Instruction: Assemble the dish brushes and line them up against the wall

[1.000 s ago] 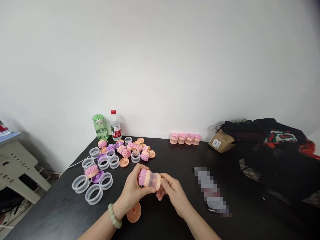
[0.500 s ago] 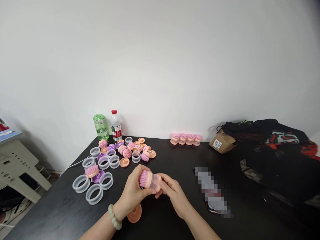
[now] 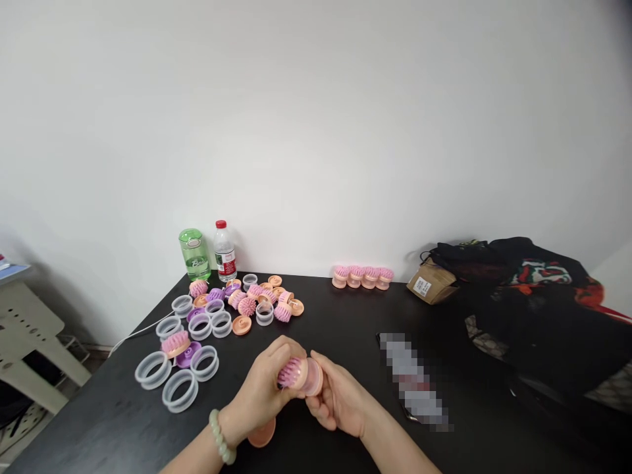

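Observation:
A scalp massage brush (image 3: 300, 376) with pink bristles, a peach collar and a clear middle ring lies tilted between my hands. My left hand (image 3: 264, 382), a pale bead bracelet at its wrist, is wrapped round the bristle end. At the other end, my right hand (image 3: 343, 398) has its thumb and curled fingers on the peach base. A peach disc (image 3: 263, 434) lies partly hidden under my left wrist. To the left are clear rings (image 3: 180, 391), a loose pink bristle head (image 3: 176, 343) and a purple disc (image 3: 188, 355).
Several upright pink brushes (image 3: 363, 278) stand in a row by the wall. A green bottle (image 3: 194, 255) and a red-capped bottle (image 3: 226, 253) stand behind the loose parts. Rightward lie a blurred-out item (image 3: 413, 382), a brown paper bag (image 3: 431, 282) and dark cloth (image 3: 533, 316).
The brush has turned a little, so its base end now faces me more. My right hand has opened slightly around that end. The whole view has shifted slightly.

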The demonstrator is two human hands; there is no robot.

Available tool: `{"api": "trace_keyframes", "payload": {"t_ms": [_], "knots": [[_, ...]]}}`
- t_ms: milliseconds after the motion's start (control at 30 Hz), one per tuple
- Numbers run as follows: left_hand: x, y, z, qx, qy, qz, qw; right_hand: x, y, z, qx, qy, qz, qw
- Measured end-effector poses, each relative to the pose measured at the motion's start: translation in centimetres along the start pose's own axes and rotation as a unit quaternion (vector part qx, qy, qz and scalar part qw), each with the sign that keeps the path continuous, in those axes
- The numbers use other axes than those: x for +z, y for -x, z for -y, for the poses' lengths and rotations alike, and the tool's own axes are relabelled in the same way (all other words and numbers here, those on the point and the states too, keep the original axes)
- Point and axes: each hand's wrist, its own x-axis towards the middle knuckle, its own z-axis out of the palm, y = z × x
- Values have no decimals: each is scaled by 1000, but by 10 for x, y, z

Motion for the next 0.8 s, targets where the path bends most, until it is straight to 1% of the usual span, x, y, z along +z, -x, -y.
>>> {"api": "trace_keyframes", "payload": {"t_ms": [33,67,100,133,200,233,300,400,467,533,700,767,800], "knots": [[0,0,1,-10,2,-4,1000,0,0,0,5,19,-2,1000],[0,0,2,-25,0,-10,1000,-1,1,0,-11,37,-8,999],[0,0,3,-46,-2,-21,999,-1,1,-1,-51,55,-22,997],[0,-1,5,-70,-5,-35,997,-1,1,-2,-108,72,-42,991],[-1,-1,8,-121,-6,-68,990,0,2,-4,-224,95,-78,967],[-2,-2,9,-141,-4,-82,987,0,3,-4,-266,100,-85,955],[-3,-2,10,-167,3,-101,981,1,5,-3,-308,108,-73,942],[-4,-3,9,-177,15,-107,978,4,9,1,-328,119,-48,936],[-3,-3,9,-176,31,-103,978,6,10,3,-333,126,-43,934],[-2,-2,10,-169,49,-93,980,7,9,3,-317,126,-45,939],[0,-1,11,-151,60,-71,984,3,1,-5,-227,112,-56,966],[1,-2,10,-156,59,-70,983,3,0,-7,-225,107,-60,967],[1,-2,9,-162,59,-74,982,3,0,-7,-236,100,-60,965]]}}
